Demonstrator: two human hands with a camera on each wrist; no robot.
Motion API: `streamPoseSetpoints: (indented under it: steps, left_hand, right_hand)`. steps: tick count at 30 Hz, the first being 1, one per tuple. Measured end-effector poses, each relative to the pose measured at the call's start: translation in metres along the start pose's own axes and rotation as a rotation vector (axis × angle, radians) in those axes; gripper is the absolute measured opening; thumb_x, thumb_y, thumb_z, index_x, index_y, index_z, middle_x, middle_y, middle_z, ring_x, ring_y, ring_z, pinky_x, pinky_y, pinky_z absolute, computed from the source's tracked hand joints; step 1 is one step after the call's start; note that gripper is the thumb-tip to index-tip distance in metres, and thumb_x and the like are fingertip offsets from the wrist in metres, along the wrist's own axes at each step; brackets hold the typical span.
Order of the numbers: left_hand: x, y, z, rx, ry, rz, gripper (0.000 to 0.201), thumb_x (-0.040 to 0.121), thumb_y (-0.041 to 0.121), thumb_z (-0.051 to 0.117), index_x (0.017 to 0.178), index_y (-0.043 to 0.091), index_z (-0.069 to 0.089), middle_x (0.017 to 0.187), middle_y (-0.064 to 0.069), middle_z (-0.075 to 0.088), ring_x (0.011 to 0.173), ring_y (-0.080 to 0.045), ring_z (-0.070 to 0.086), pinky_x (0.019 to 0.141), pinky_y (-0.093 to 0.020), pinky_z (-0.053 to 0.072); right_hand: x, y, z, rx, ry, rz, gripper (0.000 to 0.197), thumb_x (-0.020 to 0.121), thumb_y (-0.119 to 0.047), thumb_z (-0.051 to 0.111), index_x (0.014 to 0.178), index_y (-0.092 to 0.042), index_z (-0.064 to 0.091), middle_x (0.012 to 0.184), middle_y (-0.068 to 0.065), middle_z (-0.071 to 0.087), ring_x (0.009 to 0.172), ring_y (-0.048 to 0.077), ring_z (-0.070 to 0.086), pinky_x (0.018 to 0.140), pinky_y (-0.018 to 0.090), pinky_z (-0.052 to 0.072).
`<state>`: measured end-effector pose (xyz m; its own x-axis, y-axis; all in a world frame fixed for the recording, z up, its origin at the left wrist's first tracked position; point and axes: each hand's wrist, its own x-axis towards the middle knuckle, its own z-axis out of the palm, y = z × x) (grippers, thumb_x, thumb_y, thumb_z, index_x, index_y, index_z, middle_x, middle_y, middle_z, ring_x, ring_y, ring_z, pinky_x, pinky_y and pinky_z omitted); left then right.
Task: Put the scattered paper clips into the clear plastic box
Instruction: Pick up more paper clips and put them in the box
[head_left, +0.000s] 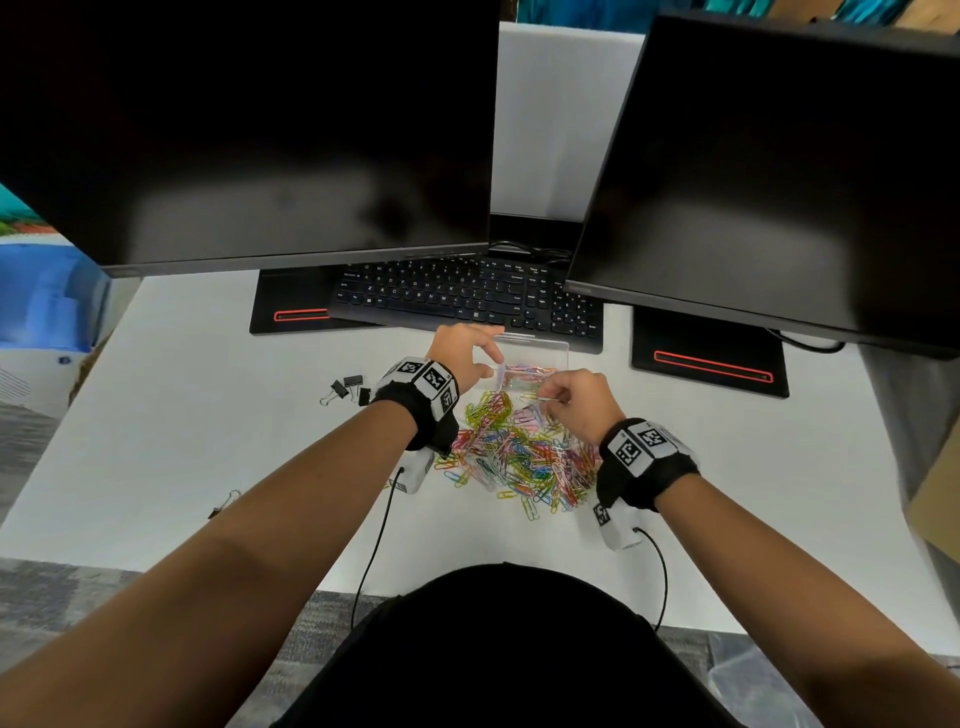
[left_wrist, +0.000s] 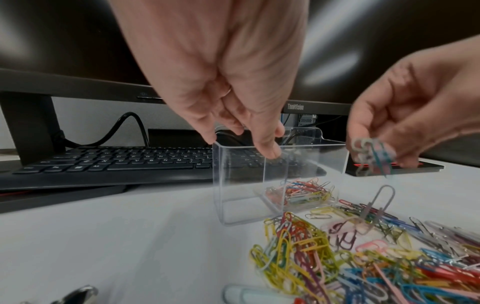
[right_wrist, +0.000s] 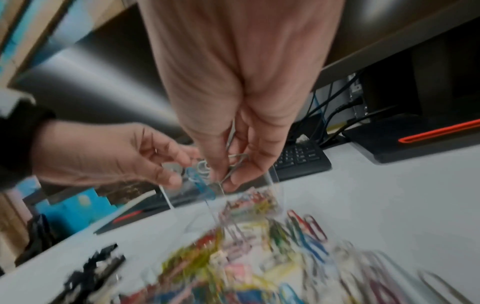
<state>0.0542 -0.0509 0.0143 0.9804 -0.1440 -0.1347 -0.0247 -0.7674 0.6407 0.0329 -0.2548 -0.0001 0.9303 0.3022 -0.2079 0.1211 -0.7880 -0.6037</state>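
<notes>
The clear plastic box (head_left: 540, 358) stands on the white table just beyond a pile of coloured paper clips (head_left: 519, 457). Some clips (left_wrist: 301, 193) lie in the bottom of the clear plastic box (left_wrist: 241, 185). My left hand (head_left: 485, 364) grips the box's left rim, thumb inside and fingers on the corner (left_wrist: 211, 139). My right hand (head_left: 553, 397) hovers by the box's near right edge and pinches a small bunch of paper clips (left_wrist: 374, 156), one of them blue (right_wrist: 200, 183). The right wrist view is blurred.
A black keyboard (head_left: 467, 296) lies right behind the box, under two dark monitors (head_left: 249, 130) on black stands (head_left: 711, 358). Black binder clips (head_left: 348, 389) sit left of the pile, and another lies near the front left (head_left: 223, 504). The table's front edge (head_left: 208, 571) is close to my body.
</notes>
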Motion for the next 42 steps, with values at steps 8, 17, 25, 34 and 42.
streamPoseSetpoints:
  steps: [8,17,25,34,42]
  left_hand:
    - [-0.002,0.005,-0.005,0.042,-0.019,-0.004,0.016,0.076,0.006,0.074,0.09,0.013,0.076,0.135,0.003,0.056,0.124,-0.012,0.052,0.108,-0.02,0.025]
    - [-0.003,0.007,-0.006,0.047,-0.029,-0.006,0.016,0.075,0.006,0.074,0.09,0.012,0.076,0.136,0.002,0.055,0.126,-0.011,0.051,0.107,-0.018,0.022]
    - [-0.002,0.006,-0.005,0.042,-0.041,-0.008,0.015,0.075,0.005,0.074,0.088,0.013,0.076,0.135,0.003,0.056,0.123,-0.011,0.053,0.107,-0.019,0.027]
    - [-0.002,0.008,-0.007,0.039,-0.025,-0.027,0.014,0.076,0.004,0.073,0.087,0.012,0.076,0.135,0.003,0.056,0.124,-0.011,0.053,0.104,-0.017,0.027]
    - [-0.003,0.009,-0.007,0.064,-0.022,-0.026,0.015,0.077,0.003,0.072,0.088,0.012,0.076,0.135,0.003,0.056,0.124,-0.01,0.052,0.1,-0.014,0.025]
  right_hand:
    - [0.016,-0.029,-0.034,0.203,0.186,-0.074,0.011,0.085,-0.012,0.066,0.094,-0.016,0.071,0.089,-0.006,0.067,0.084,0.009,0.059,0.08,0.021,0.046]
    - [0.025,-0.033,-0.036,0.055,0.079,-0.001,0.024,0.087,-0.001,0.057,0.103,-0.013,0.07,0.106,0.003,0.068,0.09,0.014,0.063,0.084,0.023,0.051]
    - [0.008,-0.032,-0.009,-0.087,-0.139,-0.114,0.019,0.081,-0.001,0.064,0.094,-0.011,0.074,0.098,0.007,0.072,0.087,0.017,0.065,0.081,0.021,0.053]
    - [0.01,-0.011,0.028,-0.335,-0.301,-0.044,0.029,0.078,0.005,0.057,0.094,-0.016,0.068,0.11,0.006,0.058,0.099,0.025,0.061,0.09,0.035,0.051]
    - [0.004,-0.009,0.018,-0.352,-0.316,-0.039,0.02,0.072,0.003,0.058,0.074,-0.014,0.069,0.091,0.003,0.066,0.082,0.023,0.065,0.077,0.033,0.056]
